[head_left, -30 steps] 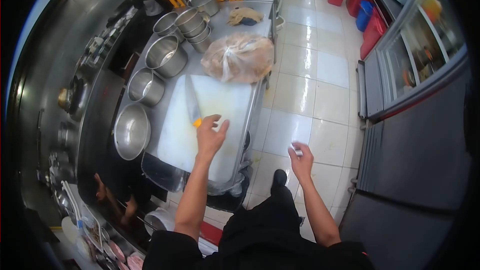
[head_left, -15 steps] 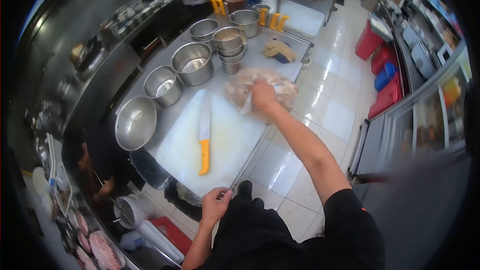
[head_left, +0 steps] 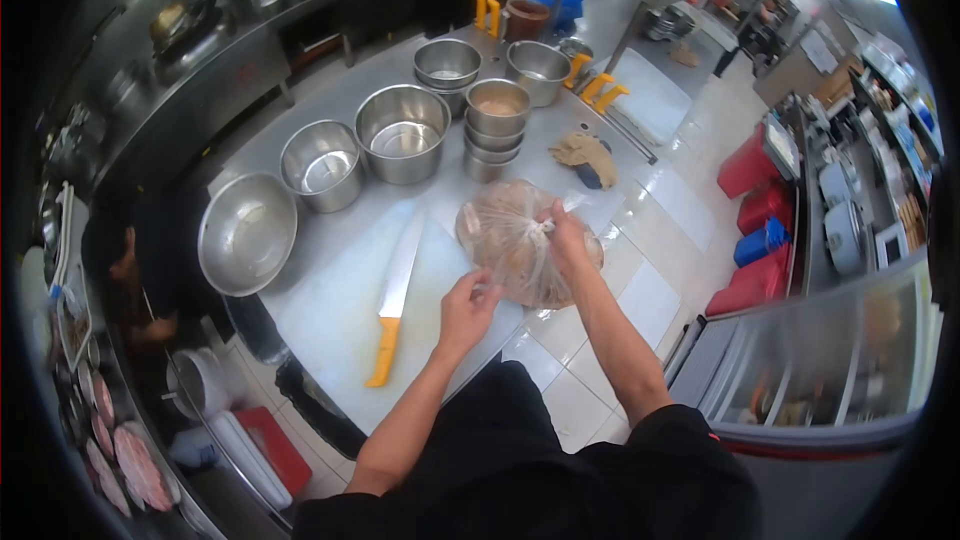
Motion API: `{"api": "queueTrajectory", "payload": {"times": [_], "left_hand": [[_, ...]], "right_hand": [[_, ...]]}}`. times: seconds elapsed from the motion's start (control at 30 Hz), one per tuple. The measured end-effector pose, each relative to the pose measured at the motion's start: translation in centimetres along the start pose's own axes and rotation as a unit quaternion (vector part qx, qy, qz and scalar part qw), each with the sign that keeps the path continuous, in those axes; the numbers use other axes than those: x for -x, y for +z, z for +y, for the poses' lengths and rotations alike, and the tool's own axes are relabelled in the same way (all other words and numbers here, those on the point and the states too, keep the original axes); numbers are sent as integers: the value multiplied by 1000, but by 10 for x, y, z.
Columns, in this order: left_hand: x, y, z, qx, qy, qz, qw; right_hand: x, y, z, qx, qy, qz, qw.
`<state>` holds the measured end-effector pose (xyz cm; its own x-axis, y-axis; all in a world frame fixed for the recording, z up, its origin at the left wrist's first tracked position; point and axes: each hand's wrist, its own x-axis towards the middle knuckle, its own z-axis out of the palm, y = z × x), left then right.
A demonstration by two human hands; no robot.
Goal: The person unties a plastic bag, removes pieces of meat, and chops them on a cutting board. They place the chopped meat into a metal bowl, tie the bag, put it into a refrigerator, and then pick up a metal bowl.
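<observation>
At the far left of the frame sits a wide shallow steel bowl (head_left: 247, 233) on the steel bench (head_left: 300, 105), and to its right stand two deeper round steel bowls (head_left: 321, 163), (head_left: 403, 130), none of them near my hands. Below and right of these, in the middle-left of the frame, lies the white plastic cutting board (head_left: 340, 315), and on it the long knife with the yellow handle (head_left: 394, 295). Its long axis runs from lower left to upper right, handle toward me and blade pointing away toward the bowls. It lies well to the left of my left hand and nothing touches it.

Just right of the board's near corner is my left hand (head_left: 466, 308), its fingers curled against the lower left side of the clear plastic bag of pale brownish food (head_left: 515, 245). I judge that they pinch the film there, though the grip itself is partly hidden. The bag sits at the centre of the frame, on the right end of the board and the bench edge, bulging and roughly round, with its gathered, knotted neck at the upper right. My right hand (head_left: 568, 238) is at that neck, fingers closed about the twisted plastic. So the bag lies between my two hands, the left low on its body and the right on the knot.

Above the bag stands a stack of small steel bowls (head_left: 497, 117), and to the right lies a crumpled tan cloth (head_left: 586, 152).
</observation>
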<state>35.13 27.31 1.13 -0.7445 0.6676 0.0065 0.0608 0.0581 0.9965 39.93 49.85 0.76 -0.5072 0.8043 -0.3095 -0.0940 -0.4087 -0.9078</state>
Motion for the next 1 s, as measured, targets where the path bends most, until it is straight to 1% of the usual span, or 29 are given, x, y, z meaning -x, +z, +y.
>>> {"api": "queueTrajectory", "payload": {"times": [0.03,0.07,0.13,0.23,0.3,0.33,0.37,0.4,0.43,0.47,0.53,0.57,0.6,0.63,0.67,0.7,0.73,0.77,0.8,0.83,0.87,0.9,0.93,0.97,1.0], "left_hand": [[-15,15,-7,41,20,6,999],[-25,27,-12,31,13,17,999],[-53,45,-10,24,31,33,999],[-70,47,-11,-21,39,75,996],[-79,36,-10,-21,14,72,997],[-83,31,-9,-7,-5,67,998],[-85,28,-5,-38,23,108,993],[-87,27,13,-44,22,111,993],[-89,27,30,-185,87,156,966],[-93,28,45,-322,150,197,914],[-103,32,60,-318,139,202,916],[-110,33,62,-376,93,165,907],[-115,34,63,-431,48,126,892],[-120,34,63,-434,52,127,890],[-125,33,61,-423,73,113,896],[-131,31,61,-412,95,97,901],[-136,26,62,-415,102,95,899],[-139,18,62,-376,82,68,920],[-141,11,64,-336,61,41,939],[-142,5,66,-339,63,39,938],[-144,-2,69,-268,46,46,961],[-146,-8,72,-196,27,54,979],[-144,-11,84,-197,27,55,978],[-141,-15,95,-72,-8,61,995],[-139,-18,112,55,-41,68,995]], "right_hand": [[-2,6,-1,2,11,-11,1000],[-1,14,1,-22,19,-11,1000],[-8,32,-1,-55,30,-23,998],[-22,46,8,-60,33,-34,997],[-32,56,18,-146,50,-120,981],[-29,60,20,-152,60,-122,979],[-29,64,18,-168,96,-142,971],[-25,68,9,-182,131,-160,961],[-25,66,4,-162,136,-192,958],[-26,66,-2,-164,140,-197,956],[-25,68,-11,-51,132,-231,962],[-25,68,-14,-54,132,-237,961],[-24,66,-16,-30,119,-253,960],[-24,66,-20,-7,104,-266,958],[-25,65,-24,-11,99,-267,958],[-25,64,-28,19,87,-281,956],[-26,63,-32,50,75,-293,952],[-28,63,-29,45,73,-290,953],[-30,64,-26,120,10,-288,950],[-32,65,-23,195,-51,-283,938],[-33,63,-20,191,-53,-282,939],[-29,60,-20,147,-55,-276,948],[-24,57,-18,104,-55,-271,955],[-17,54,-15,105,-53,-274,955],[-10,50,-11,149,-181,-223,946]]}}
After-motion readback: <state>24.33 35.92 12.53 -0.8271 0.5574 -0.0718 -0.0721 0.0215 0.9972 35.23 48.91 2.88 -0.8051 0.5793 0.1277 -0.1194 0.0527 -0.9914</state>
